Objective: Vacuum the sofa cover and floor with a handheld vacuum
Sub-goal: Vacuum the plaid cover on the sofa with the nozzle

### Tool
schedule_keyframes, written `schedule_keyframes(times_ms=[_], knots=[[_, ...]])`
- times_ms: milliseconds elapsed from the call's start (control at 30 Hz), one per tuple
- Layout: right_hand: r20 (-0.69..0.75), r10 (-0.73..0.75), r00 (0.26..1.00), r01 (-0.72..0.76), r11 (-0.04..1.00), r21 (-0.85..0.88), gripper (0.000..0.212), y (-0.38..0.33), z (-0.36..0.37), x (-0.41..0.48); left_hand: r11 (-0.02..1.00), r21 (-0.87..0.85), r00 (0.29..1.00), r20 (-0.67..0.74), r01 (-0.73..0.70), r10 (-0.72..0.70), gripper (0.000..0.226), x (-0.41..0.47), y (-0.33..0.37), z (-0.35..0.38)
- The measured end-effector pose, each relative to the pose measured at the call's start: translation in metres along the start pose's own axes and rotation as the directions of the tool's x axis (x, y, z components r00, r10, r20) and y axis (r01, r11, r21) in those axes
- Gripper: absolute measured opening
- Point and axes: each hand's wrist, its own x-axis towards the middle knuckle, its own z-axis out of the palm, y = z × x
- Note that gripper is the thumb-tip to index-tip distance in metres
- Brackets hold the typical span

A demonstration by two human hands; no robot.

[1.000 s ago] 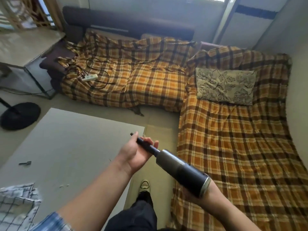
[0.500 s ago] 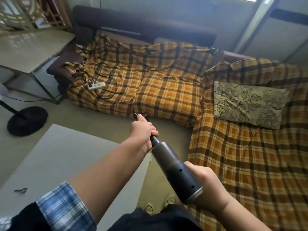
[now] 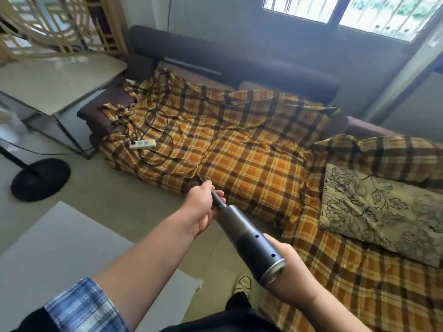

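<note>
I hold a dark cylindrical handheld vacuum point(image 3: 249, 238) in both hands, above the floor point(image 3: 124, 197) in front of the sofa. My right hand point(image 3: 291, 267) grips the thick rear body near its silver end. My left hand point(image 3: 203, 207) is curled round the thin black nozzle, whose tip points up and left toward the orange plaid sofa cover point(image 3: 244, 149). The cover drapes an L-shaped dark sofa, one part straight ahead, the other along the right.
A white power strip point(image 3: 142, 144) with a looped black cable lies on the cover's left part. A floral cushion point(image 3: 381, 212) rests on the right part. A grey table point(image 3: 60, 255) is at my lower left, a black fan base point(image 3: 40, 179) on the floor, a side table point(image 3: 55, 80) behind.
The view has tilted up and moved closer to the far sofa part. The vacuum has swung so its nozzle points at that part; both hands keep their grip.
</note>
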Motion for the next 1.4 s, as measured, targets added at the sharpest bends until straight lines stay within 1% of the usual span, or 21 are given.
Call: schedule_keyframes(times_ms=[100, 167, 200, 233, 267, 333, 367, 400, 467, 500, 533, 567, 600, 633, 733, 867, 967, 1067, 1167, 1267, 1400], knots=[[0.012, 0.053, 0.999, -0.054, 0.994, 0.098, 0.04, 0.005, -0.043, 0.047, 0.964, 0.25, 0.995, 0.059, -0.092, 0.08, 0.033, 0.04, 0.011, 0.027], [0.003, 0.067, 0.998, -0.066, 0.975, 0.211, 0.044, 0.009, -0.067, 0.076, 0.899, 0.398, 0.982, 0.102, -0.184, 0.156, 0.033, 0.063, 0.02, 0.04], [-0.002, 0.081, 0.997, -0.077, 0.956, 0.284, 0.047, 0.013, -0.076, 0.091, 0.851, 0.473, 0.973, 0.115, -0.23, 0.199, 0.032, 0.074, 0.024, 0.044], [-0.009, 0.093, 0.996, -0.085, 0.941, 0.326, 0.05, 0.019, -0.084, 0.107, 0.779, 0.564, 0.961, 0.121, -0.273, 0.249, 0.031, 0.084, 0.029, 0.047], [-0.021, 0.1, 0.995, -0.087, 0.937, 0.338, 0.054, 0.025, -0.091, 0.122, 0.678, 0.671, 0.946, 0.122, -0.301, 0.3, 0.033, 0.093, 0.034, 0.046], [-0.053, 0.175, 0.983, -0.148, 0.934, 0.326, 0.062, 0.036, -0.097, 0.151, 0.438, 0.849, 0.916, 0.122, -0.296, 0.381, 0.038, 0.105, 0.043, 0.04], [-0.06, 0.256, 0.965, -0.221, 0.912, 0.346, 0.057, 0.039, -0.098, 0.164, 0.351, 0.894, 0.908, 0.126, -0.278, 0.4, 0.04, 0.11, 0.047, 0.035], [-0.042, 0.328, 0.944, -0.285, 0.872, 0.398, 0.047, 0.041, -0.097, 0.178, 0.298, 0.919, 0.908, 0.127, -0.26, 0.4, 0.041, 0.115, 0.052, 0.031], [0.021, 0.421, 0.907, -0.377, 0.788, 0.486, 0.022, 0.041, -0.094, 0.205, 0.264, 0.938, 0.917, 0.11, -0.223, 0.383, 0.041, 0.126, 0.064, 0.025], [0.033, 0.452, 0.892, -0.408, 0.77, 0.49, 0.011, 0.038, -0.093, 0.219, 0.256, 0.945, 0.92, 0.097, -0.205, 0.379, 0.041, 0.133, 0.071, 0.021], [0.044, 0.484, 0.874, -0.443, 0.756, 0.483, 0.006, 0.035, -0.092, 0.232, 0.249, 0.949, 0.921, 0.086, -0.192, 0.381, 0.041, 0.141, 0.077, 0.019], [0.046, 0.513, 0.857, -0.474, 0.75, 0.461, 0.022, 0.033, -0.091, 0.245, 0.24, 0.953, 0.918, 0.08, -0.184, 0.389, 0.042, 0.149, 0.083, 0.016], [0.053, 0.525, 0.85, -0.489, 0.747, 0.449, 0.032, 0.032, -0.091, 0.257, 0.23, 0.956, 0.916, 0.078, -0.18, 0.394, 0.042, 0.157, 0.089, 0.013], [0.059, 0.51, 0.858, -0.476, 0.748, 0.464, 0.033, 0.031, -0.09, 0.269, 0.213, 0.961, 0.918, 0.083, -0.177, 0.388, 0.043, 0.166, 0.094, 0.012], [0.082, 0.472, 0.878, -0.439, 0.725, 0.53, 0.025, 0.032, -0.089, 0.311, 0.123, 0.975, 0.928, 0.13, -0.183, 0.349, 0.047, 0.198, 0.113, 0.01], [0.086, 0.496, 0.864, -0.45, 0.685, 0.572, 0.023, 0.031, -0.09, 0.383, 0.057, 0.973, 0.928, 0.194, -0.223, 0.319, 0.051, 0.254, 0.153, 0.007], [0.06, 0.552, 0.832, -0.479, 0.658, 0.581, 0.029, 0.022, -0.086, 0.438, -0.005, 0.973, 0.941, 0.226, -0.232, 0.25, 0.055, 0.292, 0.186, 0.002], [0.064, 0.566, 0.822, -0.505, 0.671, 0.544, 0.035, 0.019, -0.078, 0.485, -0.065, 0.97, 0.948, 0.241, -0.233, 0.209, 0.056, 0.334, 0.215, -0.005], [0.064, 0.593, 0.803, -0.537, 0.672, 0.51, 0.032, 0.017, -0.074, 0.518, -0.064, 0.978, 0.963, 0.209, -0.2, 0.172, 0.056, 0.367, 0.236, -0.007], [0.085, 0.636, 0.767, -0.575, 0.622, 0.531, 0.029, 0.025, -0.079, 0.547, -0.047, 0.983, 0.973, 0.183, -0.178, 0.139, 0.056, 0.394, 0.251, 0.001], [0.115, 0.635, 0.764, -0.586, 0.608, 0.536, 0.026, 0.044, -0.089, 0.595, -0.022, 0.991, 0.985, 0.13, -0.129, 0.111, 0.056, 0.435, 0.265, 0.014]])
